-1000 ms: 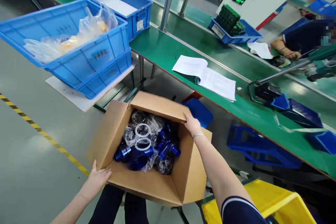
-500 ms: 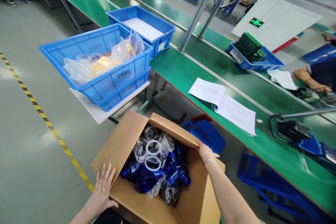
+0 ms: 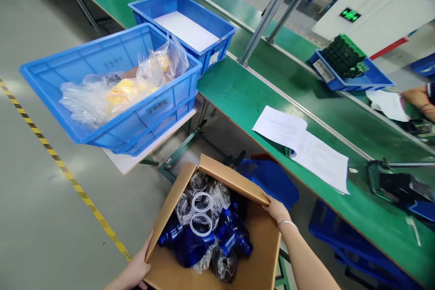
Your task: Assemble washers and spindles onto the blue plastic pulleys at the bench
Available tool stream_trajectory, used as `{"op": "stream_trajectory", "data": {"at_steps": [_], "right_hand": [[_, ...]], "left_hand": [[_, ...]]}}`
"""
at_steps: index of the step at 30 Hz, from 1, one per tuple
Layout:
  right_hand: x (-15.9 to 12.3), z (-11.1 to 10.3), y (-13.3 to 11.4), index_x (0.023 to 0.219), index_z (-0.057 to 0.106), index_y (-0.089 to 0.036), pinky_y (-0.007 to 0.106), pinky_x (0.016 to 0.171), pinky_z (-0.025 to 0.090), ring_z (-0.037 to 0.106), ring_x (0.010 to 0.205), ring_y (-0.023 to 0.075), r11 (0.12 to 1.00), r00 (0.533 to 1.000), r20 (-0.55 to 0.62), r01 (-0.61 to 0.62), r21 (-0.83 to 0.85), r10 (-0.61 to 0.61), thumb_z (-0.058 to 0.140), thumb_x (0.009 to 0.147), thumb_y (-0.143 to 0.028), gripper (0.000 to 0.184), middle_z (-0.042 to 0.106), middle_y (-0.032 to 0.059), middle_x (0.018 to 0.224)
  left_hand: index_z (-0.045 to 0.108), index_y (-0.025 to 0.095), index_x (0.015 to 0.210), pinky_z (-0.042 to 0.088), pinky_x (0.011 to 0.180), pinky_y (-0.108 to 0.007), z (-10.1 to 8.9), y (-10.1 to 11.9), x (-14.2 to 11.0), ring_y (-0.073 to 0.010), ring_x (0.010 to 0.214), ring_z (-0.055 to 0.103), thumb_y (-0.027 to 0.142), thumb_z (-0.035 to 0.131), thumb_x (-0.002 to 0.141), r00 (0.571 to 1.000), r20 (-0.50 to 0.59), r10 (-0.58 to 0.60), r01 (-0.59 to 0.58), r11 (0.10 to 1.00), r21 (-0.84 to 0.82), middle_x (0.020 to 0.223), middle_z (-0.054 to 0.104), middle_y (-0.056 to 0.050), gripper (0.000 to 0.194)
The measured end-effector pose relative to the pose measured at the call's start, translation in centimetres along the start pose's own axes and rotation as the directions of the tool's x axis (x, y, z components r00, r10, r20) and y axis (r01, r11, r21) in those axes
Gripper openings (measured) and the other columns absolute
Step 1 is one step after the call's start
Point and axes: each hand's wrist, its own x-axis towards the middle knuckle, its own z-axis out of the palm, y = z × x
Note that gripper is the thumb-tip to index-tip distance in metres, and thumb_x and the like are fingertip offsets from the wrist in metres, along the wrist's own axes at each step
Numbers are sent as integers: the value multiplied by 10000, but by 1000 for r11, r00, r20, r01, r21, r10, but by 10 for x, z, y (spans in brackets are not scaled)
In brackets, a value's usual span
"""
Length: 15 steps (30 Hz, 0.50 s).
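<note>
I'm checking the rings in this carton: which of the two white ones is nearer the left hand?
The lower ring in the picture; the upper ring lies farther from the left hand, toward the carton's far flap.

The left hand (image 3: 134,271) no longer spreads its fingers wide. Now it grips the cardboard box (image 3: 260,235) by its left flap (image 3: 169,210), which stands up more.

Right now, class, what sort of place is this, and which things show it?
Probably a factory assembly area: a long green workbench runs through it, stacked blue crates stand alongside, and a cardboard box holds blue parts.
</note>
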Motion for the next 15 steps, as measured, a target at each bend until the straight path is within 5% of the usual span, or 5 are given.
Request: {"op": "stream_trajectory", "data": {"at_steps": [6,11,15], "right_hand": [[1,2,23,1498,330,-255,322,932,450,628,1123,250,990,991,22,135,-39,-135,527,876,-160,660,660,132,1217],[-3,-2,22,1466,396,-268,351,914,454,641,1096,258,983,983,3,181,-37,-181,405,874,-68,625,646,154,1237],[-11,-12,15,1430,460,-237,352,939,447,637,1106,253,972,970,-47,237,-11,-237,358,876,-52,593,656,155,1218]], "left_hand": [[-120,328,1520,623,549,-319,-3,12,-14,-237,804,715,206,381,776,994,-75,-81,79,996,-33,1333,591,-84,905],[-197,231,1508,611,531,-306,-1,26,-17,-190,769,709,125,209,792,983,-130,-128,102,977,-187,1378,536,-136,830],[-145,175,1522,599,534,-287,-14,45,-19,-215,863,710,66,247,736,977,-191,-92,73,992,-104,1423,486,-193,885]]}}
